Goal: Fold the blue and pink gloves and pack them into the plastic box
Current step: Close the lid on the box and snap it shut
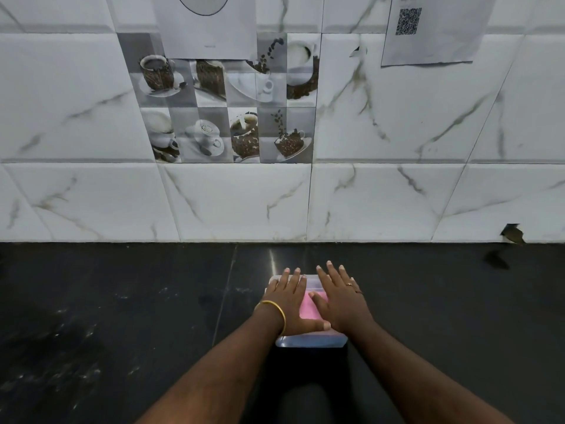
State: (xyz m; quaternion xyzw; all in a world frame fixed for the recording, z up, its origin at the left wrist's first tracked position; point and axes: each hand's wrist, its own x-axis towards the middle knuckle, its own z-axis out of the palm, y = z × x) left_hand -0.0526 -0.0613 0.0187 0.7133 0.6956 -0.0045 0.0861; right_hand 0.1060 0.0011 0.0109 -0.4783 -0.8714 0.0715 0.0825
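A clear plastic box (312, 341) stands on the black counter just in front of me. Pink glove fabric (308, 307) shows through its top between my hands, and blue glove fabric (308, 340) shows through the near wall. My left hand (292, 301), with a gold bangle at the wrist, lies flat on the left half of the top with straight fingers. On the right half my right hand (339, 298), wearing rings, presses down flat. I cannot tell whether a lid lies under the hands.
The black stone counter (122, 316) stretches left and right of the box. A white marble-tiled wall (397, 194) rises behind it, with coffee-picture tiles and taped paper sheets. A chipped hole (513, 234) marks the wall's base at the right.
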